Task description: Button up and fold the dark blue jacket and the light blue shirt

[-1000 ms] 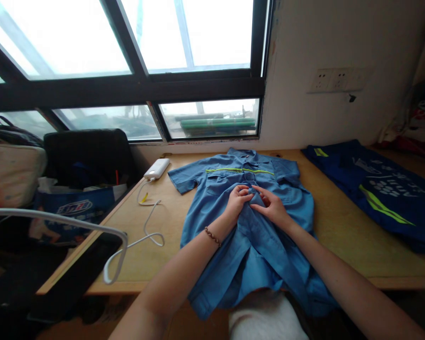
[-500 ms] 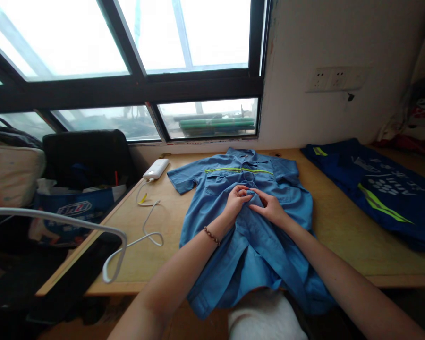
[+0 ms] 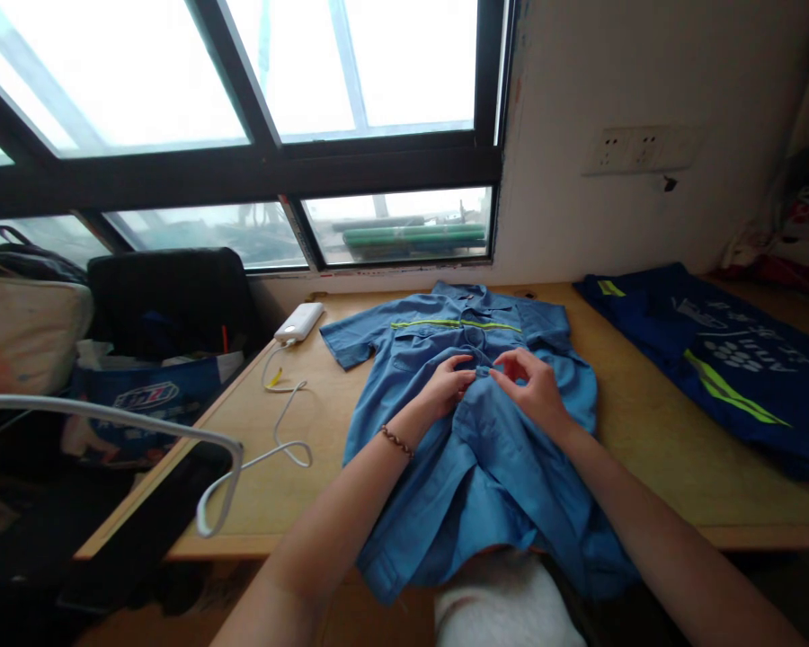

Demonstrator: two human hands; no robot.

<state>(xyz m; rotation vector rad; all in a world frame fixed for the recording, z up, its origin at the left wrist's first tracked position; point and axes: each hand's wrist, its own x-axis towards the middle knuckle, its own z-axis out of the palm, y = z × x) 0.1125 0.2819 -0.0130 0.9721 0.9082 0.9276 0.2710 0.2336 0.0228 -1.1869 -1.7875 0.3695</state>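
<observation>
A blue short-sleeved work shirt (image 3: pixel 404 431) lies front up on the wooden table, its collar toward the window and its lower front hanging open over the near edge. A yellow-green stripe crosses its chest. My left hand (image 3: pixel 450 385) pinches the front placket around mid-shirt, fingers closed on the cloth. Just to the right, my right hand (image 3: pixel 527 385) has thumb and forefinger closed at the same raised bit of placket. Any button between the fingertips is too small to make out.
A folded dark blue garment (image 3: pixel 661 332) with reflective strips lies on the table's (image 3: pixel 647 485) right. At the left are a white power bank (image 3: pixel 300 322) and its cable (image 3: pixel 284 422). Beyond the left edge stand a black chair (image 3: pixel 175 296) and a blue bag (image 3: pixel 155 404).
My right hand has lifted and shifted slightly right, its fingers more bent. The left hand has dropped a little, and the pinched placket between them shows more.
</observation>
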